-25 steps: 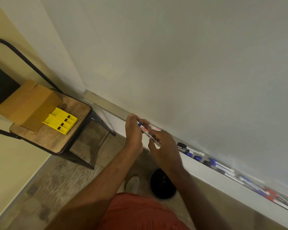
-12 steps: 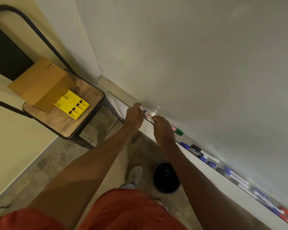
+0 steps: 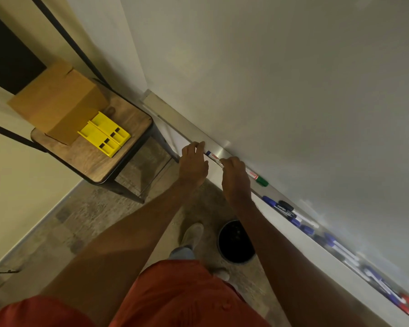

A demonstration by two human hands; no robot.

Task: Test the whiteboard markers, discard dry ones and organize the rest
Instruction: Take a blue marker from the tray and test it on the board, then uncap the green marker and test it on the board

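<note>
A blue-capped white marker [image 3: 212, 156] lies along the metal tray [image 3: 175, 119] under the whiteboard [image 3: 269, 79]. My right hand [image 3: 235, 177] curls its fingers over the marker's right end. My left hand [image 3: 193, 164] has its fingers stretched out to the tray edge, just beside the marker's blue cap. A green-capped marker [image 3: 257, 178] lies on the tray right of my right hand. Further right, several blue, black and red markers [image 3: 291, 214] lie in a row along the tray, blurred towards the far end.
A black round bin [image 3: 235, 241] stands on the floor below my right arm, next to my shoe [image 3: 192, 234]. On the left, a wooden stool [image 3: 92, 161] carries a cardboard box [image 3: 57, 102] and a yellow slotted holder [image 3: 104, 134].
Both hands moved up and away from my body, bringing the blue marker down onto the tray. My left hand's fingers have straightened beside the cap end.
</note>
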